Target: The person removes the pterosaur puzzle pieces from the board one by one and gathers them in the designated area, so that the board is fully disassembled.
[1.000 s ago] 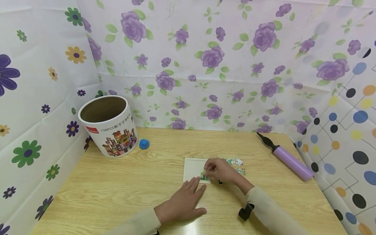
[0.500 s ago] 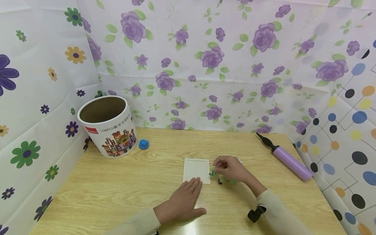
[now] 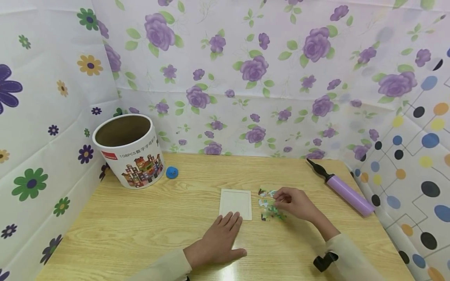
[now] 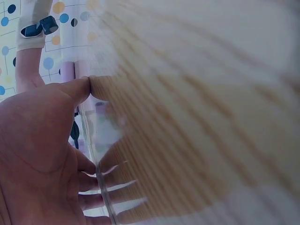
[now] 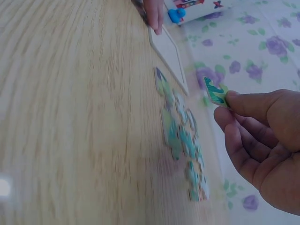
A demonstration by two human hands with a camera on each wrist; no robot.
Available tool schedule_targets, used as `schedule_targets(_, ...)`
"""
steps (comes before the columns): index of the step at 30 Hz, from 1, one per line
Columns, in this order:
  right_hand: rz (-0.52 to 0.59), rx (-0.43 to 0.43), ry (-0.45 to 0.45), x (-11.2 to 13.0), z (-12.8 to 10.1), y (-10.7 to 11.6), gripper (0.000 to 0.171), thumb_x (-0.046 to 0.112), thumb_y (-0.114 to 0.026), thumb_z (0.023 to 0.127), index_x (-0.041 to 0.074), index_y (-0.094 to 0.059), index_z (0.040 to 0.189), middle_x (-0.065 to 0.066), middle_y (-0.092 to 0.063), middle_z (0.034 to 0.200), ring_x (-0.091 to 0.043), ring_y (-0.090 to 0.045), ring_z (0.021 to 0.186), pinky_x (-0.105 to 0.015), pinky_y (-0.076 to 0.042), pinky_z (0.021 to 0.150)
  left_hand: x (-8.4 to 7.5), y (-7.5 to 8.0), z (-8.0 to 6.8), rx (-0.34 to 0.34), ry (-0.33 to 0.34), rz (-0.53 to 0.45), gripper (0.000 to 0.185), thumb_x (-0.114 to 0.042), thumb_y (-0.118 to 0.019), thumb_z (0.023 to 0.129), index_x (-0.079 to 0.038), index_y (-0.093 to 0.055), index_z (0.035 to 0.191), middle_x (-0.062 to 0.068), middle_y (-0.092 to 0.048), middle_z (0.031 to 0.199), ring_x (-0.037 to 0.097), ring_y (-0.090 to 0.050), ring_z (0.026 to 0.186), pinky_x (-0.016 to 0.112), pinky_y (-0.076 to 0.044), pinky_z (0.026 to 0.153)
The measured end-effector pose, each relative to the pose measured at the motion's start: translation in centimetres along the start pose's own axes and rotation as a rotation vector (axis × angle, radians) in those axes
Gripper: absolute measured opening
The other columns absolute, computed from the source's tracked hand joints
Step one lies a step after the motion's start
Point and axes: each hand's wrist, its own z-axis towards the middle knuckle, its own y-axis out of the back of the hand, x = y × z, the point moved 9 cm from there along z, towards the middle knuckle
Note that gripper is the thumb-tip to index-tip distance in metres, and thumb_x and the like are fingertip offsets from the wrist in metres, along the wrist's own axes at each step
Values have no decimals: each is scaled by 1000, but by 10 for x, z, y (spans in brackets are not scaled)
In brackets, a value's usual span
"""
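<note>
Wooden table point(image 3: 147, 218): tub point(image 3: 128, 150), pump point(image 3: 346, 191), puzzle pieces point(image 3: 268, 205).

Your table point(image 3: 140, 226), lower half of the head view: pale wood-grain laminate, smooth, with a glossy glare patch at the bottom edge. White puzzle tray point(image 3: 235, 203), centre: matt card. Puzzle pieces point(image 3: 268, 205), right of it: printed card with a slight sheen. Tub point(image 3: 131, 156), left: cardboard with a printed paper wrap. Pump point(image 3: 346, 191), right: smooth lilac plastic with a black tip. Walls point(image 3: 246, 78): thin, creased, flower-printed plastic sheeting.
</note>
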Motion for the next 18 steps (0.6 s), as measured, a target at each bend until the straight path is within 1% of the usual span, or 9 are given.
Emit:
schedule_targets(4, -11, -21, -31, -12, -9, 10, 19, 25, -75, 95, 11, -73, 107, 4, -71, 96, -10, -68, 86, -28, -56, 73, 1, -1, 0, 8, -2, -8, 92, -71, -40, 100, -6, -23, 163, 13, -20, 170, 30, -21, 156, 50, -25, 122)
schedule_targets(8, -36, -44, -34, -22, -19, 19, 18, 27, -76, 94, 14, -74, 106, 6, -72, 97, -8, -68, 87, -28, -56, 73, 1, -1, 0, 9, -3, -15, 92, -70, -40, 100, -6, -23, 163, 13, -20, 170, 30, -21, 156, 50, -25, 122)
schedule_targets(10, -37, -55, -32, -27, -23, 23, 18, 26, -76, 94, 14, -75, 107, 5, -73, 100, -8, -68, 88, -28, -56, 73, 1, -1, 0, 9, -2, -15, 91, -70, -40, 100, -7, -23, 163, 13, -20, 170, 30, -21, 156, 50, -25, 122)
schedule_targets(14, -43, -68, -44, -36, -30, 27, 19, 24, -76, 94, 13, -77, 109, 3, -74, 102, -8, -68, 86, -27, -57, 73, 2, -3, 1, 4, -4, -12, 92, -71, -39, 100, -6, -23, 163, 13, -20, 170, 30, -21, 156, 49, -25, 123)
schedule_targets(18, -62, -74, -64, -44, -35, 29, 19, 24, -76, 94, 14, -78, 110, 4, -74, 100, -6, -68, 85, -26, -57, 74, 2, -4, 0, 0, -6, -18, 92, -71, -39, 100, -6, -22, 163, 13, -19, 170, 30, -20, 156, 49, -23, 123)
